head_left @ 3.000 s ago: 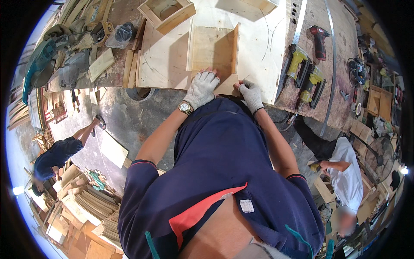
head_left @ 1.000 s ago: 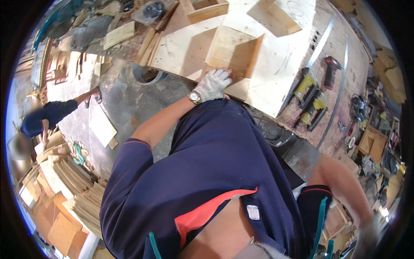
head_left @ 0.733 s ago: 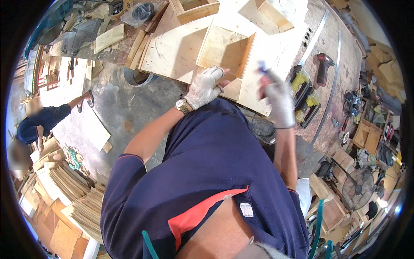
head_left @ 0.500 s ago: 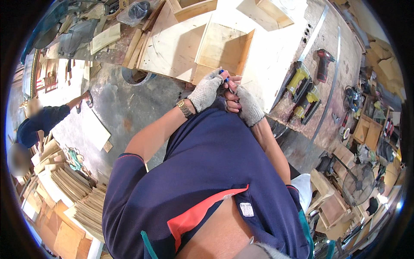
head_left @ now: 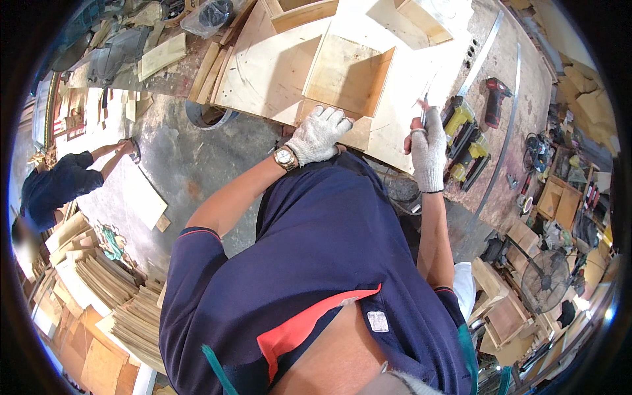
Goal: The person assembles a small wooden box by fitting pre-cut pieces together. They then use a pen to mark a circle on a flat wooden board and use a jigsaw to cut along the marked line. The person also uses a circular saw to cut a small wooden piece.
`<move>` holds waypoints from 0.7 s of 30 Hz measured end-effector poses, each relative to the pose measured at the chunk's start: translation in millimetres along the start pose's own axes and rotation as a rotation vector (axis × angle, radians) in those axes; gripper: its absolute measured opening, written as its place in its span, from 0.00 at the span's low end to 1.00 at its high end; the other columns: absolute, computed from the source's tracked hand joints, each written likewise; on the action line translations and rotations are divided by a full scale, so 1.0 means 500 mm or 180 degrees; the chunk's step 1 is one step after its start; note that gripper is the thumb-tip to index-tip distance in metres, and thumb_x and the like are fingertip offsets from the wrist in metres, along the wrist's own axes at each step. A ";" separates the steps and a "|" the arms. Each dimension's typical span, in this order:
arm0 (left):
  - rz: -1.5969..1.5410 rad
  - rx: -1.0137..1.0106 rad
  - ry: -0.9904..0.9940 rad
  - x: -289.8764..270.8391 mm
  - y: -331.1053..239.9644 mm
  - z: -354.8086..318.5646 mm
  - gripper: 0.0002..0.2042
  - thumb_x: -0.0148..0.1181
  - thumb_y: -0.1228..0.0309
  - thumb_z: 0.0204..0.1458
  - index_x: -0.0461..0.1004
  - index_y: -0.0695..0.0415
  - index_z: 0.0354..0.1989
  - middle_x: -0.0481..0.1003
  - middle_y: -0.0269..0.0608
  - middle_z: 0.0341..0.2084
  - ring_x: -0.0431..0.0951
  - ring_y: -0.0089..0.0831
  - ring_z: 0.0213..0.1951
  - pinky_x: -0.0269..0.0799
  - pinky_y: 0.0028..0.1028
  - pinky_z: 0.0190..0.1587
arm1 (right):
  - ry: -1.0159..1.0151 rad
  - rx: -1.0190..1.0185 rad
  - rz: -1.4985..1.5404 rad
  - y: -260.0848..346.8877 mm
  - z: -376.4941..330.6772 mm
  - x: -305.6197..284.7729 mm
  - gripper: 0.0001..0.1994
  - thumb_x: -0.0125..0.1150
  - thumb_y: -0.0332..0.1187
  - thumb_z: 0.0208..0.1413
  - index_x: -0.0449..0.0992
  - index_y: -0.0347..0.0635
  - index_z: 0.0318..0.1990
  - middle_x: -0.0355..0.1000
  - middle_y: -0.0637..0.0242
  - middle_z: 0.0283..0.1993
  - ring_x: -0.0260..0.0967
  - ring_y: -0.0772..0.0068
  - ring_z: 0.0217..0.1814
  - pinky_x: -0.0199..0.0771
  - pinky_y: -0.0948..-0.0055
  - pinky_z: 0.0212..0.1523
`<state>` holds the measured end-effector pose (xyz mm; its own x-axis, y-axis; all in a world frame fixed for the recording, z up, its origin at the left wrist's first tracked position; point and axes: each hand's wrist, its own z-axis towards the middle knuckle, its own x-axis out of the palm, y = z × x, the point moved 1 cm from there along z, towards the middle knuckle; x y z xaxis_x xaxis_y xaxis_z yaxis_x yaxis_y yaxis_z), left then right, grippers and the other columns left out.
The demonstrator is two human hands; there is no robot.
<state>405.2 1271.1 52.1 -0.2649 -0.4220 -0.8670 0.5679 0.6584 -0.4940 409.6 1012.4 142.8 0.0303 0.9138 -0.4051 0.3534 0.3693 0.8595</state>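
My left hand, in a pale knitted glove, lies at the near edge of an open wooden box. Its fingers curl down over the edge and their tips are hidden. To the right, my right hand, in a similar glove with bare fingertips, is raised above the table's near edge. It is closed on a slim, light-coloured tool; glare hides what kind it is. The box stands on a pale board with its open top facing up. A wristwatch sits on my left wrist.
Two yellow-and-black power tools and a red-and-black drill lie just right of my right hand. More wooden boxes stand at the far side. Stacked boards are at lower left. Another person bends down at far left.
My hands were together at the box's near edge with a small blue item between them. They have parted: the right moved right with the slim tool, the left settled on the box edge.
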 end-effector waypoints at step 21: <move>-0.0543 -0.2926 -0.1011 0.034 0.111 -0.089 0.18 0.69 0.62 0.60 0.83 0.58 0.55 0.72 0.41 0.20 0.73 0.34 0.24 0.72 0.35 0.33 | 0.0222 0.0587 -0.0570 -0.235 0.017 0.155 0.20 0.69 0.40 0.59 0.87 0.38 0.54 0.85 0.61 0.37 0.80 0.72 0.38 0.78 0.68 0.44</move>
<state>397.3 1328.2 7.1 0.0111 -0.6155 -0.7881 -0.3205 0.7443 -0.5858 378.4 1038.4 8.1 -0.1103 0.8485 -0.5175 0.5120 0.4948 0.7022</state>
